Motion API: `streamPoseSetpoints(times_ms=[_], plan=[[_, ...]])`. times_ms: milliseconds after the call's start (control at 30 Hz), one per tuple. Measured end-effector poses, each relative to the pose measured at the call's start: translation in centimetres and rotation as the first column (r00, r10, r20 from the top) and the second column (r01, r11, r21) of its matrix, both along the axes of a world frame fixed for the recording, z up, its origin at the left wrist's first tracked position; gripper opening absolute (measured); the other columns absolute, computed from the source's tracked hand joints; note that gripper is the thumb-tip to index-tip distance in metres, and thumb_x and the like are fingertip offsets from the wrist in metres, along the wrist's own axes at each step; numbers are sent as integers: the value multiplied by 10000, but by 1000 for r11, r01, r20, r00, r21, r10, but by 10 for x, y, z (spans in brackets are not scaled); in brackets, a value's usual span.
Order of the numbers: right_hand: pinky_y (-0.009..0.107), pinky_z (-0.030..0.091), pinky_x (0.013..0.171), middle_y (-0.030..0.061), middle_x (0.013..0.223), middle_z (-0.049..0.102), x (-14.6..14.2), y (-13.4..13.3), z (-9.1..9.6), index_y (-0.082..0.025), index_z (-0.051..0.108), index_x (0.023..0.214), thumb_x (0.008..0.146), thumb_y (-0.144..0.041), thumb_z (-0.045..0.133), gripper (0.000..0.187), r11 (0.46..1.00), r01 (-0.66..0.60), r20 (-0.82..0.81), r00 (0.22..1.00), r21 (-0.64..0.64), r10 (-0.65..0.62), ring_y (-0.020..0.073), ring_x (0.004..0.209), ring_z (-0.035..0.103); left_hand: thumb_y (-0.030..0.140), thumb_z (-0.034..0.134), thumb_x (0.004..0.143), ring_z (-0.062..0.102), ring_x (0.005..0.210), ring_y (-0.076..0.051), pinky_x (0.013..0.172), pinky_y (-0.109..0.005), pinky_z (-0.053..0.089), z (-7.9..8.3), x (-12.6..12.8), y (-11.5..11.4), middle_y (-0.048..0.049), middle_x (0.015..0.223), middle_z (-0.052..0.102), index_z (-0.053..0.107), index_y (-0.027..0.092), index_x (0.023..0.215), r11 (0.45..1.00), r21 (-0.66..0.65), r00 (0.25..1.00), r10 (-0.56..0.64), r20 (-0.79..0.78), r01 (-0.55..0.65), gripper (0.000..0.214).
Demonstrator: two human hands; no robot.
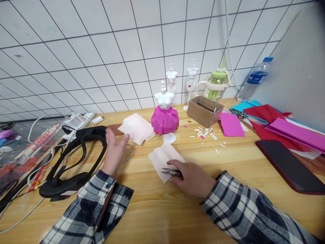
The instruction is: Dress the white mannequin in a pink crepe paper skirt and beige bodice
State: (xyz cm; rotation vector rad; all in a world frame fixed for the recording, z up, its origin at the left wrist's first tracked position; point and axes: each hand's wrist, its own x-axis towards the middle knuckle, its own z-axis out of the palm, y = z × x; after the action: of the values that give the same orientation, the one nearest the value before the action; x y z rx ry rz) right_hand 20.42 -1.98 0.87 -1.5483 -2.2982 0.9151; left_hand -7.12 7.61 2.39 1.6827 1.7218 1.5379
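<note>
My right hand (194, 178) rests on the wooden table (177, 213), closed around small metal snips (170, 172) whose blades lie over a pale pink sheet (164, 157). My left hand (114, 149) reaches forward with fingers spread, open, its fingertips near a stack of pale pink paper (137, 128) and next to a black headset (73, 159). Just beyond stands a small white mannequin (164, 98) wearing a magenta paper skirt (165, 119).
Two bare mini mannequins (181, 79) stand by the tiled wall. A cardboard box (204, 110), paper scraps (207, 134), magenta and red sheets (279, 127), a dark phone (289, 166), a green jug (217, 84) and a water bottle (255, 83) lie right. A power strip (77, 120) and cables lie left.
</note>
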Motion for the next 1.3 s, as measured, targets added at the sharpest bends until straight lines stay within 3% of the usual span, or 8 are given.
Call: streamPoseSetpoints(times_ms=[67, 100, 167, 233, 433, 700, 1000, 1300], plan=[[320, 424, 792, 40, 1082, 723, 1, 2, 2, -286, 535, 1308, 865, -333, 533, 445, 999, 18, -10, 1000, 34, -18, 238, 961, 663, 351, 650, 827, 280, 1429, -273, 1190, -439, 222, 2, 4, -18, -114, 1496, 388, 445, 195, 1385, 988, 136, 979, 96, -181, -72, 615], [312, 423, 792, 29, 1072, 727, 3, 3, 2, -295, 561, 1281, 866, -288, 520, 416, 998, 26, -6, 1000, 54, -25, 229, 960, 665, 304, 600, 865, 433, 1325, -253, 1124, -419, 338, 3, 9, -28, -102, 1391, 503, 517, 207, 1312, 983, 184, 963, 47, -265, 3, 465], [293, 418, 769, 12, 1036, 736, 5, 7, 3, -302, 621, 1196, 867, -223, 494, 361, 996, 27, 4, 1000, 79, -27, 214, 944, 669, 220, 505, 917, 612, 1045, -201, 984, -376, 457, 0, 25, -49, -53, 1070, 679, 650, 229, 1069, 931, 47, 835, -303, -459, 363, 210], [276, 411, 736, 2, 986, 742, 7, 10, 2, -292, 660, 1105, 875, -198, 476, 310, 997, 28, -4, 1000, 78, -28, 199, 909, 672, 217, 531, 900, 619, 989, -204, 919, -370, 489, -5, 44, -65, -68, 1056, 685, 630, 221, 1120, 803, -163, 646, -565, -513, 573, 241], [270, 406, 714, 13, 936, 734, 10, 17, -6, -254, 634, 1034, 914, -267, 477, 199, 982, 171, -2, 985, 82, -172, 196, 886, 665, 321, 735, 763, 535, 1196, -275, 1023, -466, 442, -22, 69, -75, -128, 1331, 563, 352, 206, 1429, 702, -420, 543, -712, -445, 575, 777], [311, 409, 689, 50, 1014, 726, 6, 14, -6, -258, 512, 1227, 866, -450, 553, 411, 958, 258, 152, 949, 124, -275, 253, 884, 677, 272, 619, 867, 554, 1198, -237, 1025, -384, 448, -17, 70, -75, -75, 1322, 596, 649, 233, 1160, 494, -487, 298, -854, -426, 720, 297], [290, 353, 608, 54, 930, 729, 23, 21, -2, -261, 513, 1210, 873, -260, 483, 338, 961, 248, 308, 911, 124, -275, 229, 813, 681, 264, 508, 935, 649, 1036, -184, 914, -314, 510, -10, 52, -64, -50, 1147, 702, 712, 230, 1019, 571, -473, 342, -804, -487, 671, 223], [309, 376, 650, 81, 1004, 715, 57, 38, 0, -259, 498, 1266, 862, -337, 517, 412, 946, 316, 363, 875, 68, -319, 264, 900, 660, 172, 488, 897, 658, 998, -174, 914, -316, 503, -5, 30, -52, -33, 1072, 725, 717, 233, 968, 661, -459, 369, -731, -574, 593, 247]])
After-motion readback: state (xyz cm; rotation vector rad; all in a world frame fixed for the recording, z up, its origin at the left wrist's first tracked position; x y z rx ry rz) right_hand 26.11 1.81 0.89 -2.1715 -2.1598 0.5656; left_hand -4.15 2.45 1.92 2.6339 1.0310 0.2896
